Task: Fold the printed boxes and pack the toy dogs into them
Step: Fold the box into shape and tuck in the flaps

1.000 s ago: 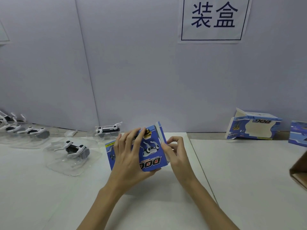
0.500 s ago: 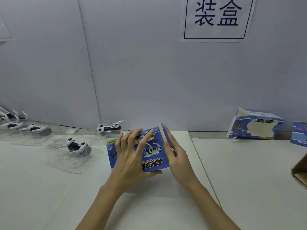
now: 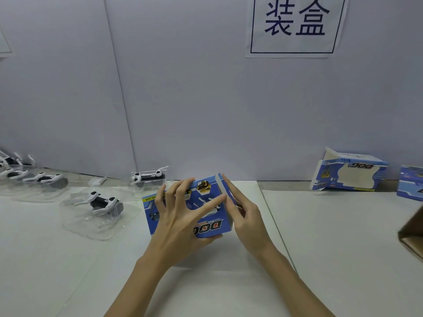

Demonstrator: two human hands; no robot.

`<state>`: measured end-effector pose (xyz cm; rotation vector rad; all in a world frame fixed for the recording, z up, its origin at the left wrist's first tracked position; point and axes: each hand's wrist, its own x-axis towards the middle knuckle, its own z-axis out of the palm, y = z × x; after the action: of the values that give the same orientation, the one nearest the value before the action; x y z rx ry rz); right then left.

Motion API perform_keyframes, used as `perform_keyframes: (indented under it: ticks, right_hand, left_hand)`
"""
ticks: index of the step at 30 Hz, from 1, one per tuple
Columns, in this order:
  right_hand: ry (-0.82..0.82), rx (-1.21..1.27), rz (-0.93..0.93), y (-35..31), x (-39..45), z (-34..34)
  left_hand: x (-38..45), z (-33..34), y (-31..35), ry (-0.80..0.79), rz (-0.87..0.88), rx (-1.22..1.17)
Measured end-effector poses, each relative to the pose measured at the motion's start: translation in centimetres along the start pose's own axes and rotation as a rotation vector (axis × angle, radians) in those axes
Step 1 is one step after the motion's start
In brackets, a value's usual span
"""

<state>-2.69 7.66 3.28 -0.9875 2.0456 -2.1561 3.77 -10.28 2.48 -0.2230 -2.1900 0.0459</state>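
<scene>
A blue printed box [image 3: 210,226] marked DOG stands in the middle of the white table [image 3: 343,248]. My left hand [image 3: 180,220] holds it, fingers spread over its front face and thumb under its lower edge. My right hand [image 3: 246,216] lies flat against the box's right end, straight fingers pressing the grey end flap [image 3: 220,186]. A black-and-white toy dog [image 3: 103,203] in a clear plastic shell lies just left of the box. Another toy dog [image 3: 147,177] sits behind it near the wall.
Several more toy dogs [image 3: 43,178] in clear shells line the far left. A folded blue box [image 3: 350,175] with an open flap lies at the back right, another blue box [image 3: 410,186] beside it. A brown cardboard carton [image 3: 412,232] pokes in at the right edge.
My right hand went from curled fingers pinching the end flap to straight fingers pressed flat along the box's right end. The left hand kept its hold, and the box shifted slightly.
</scene>
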Motion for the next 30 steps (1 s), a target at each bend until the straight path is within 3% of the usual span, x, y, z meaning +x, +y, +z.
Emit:
perform_keyframes:
  ticks: [14,30]
  right_hand:
    - [0.049,-0.042,-0.058,-0.37,-0.08,0.49]
    - [-0.040,-0.103,-0.150,-0.18,-0.26,0.65]
  left_hand:
    - [0.38,-0.89,0.46,0.010,-0.025,-0.002]
    - [0.66,-1.01,0.83,0.054,-0.071,0.008]
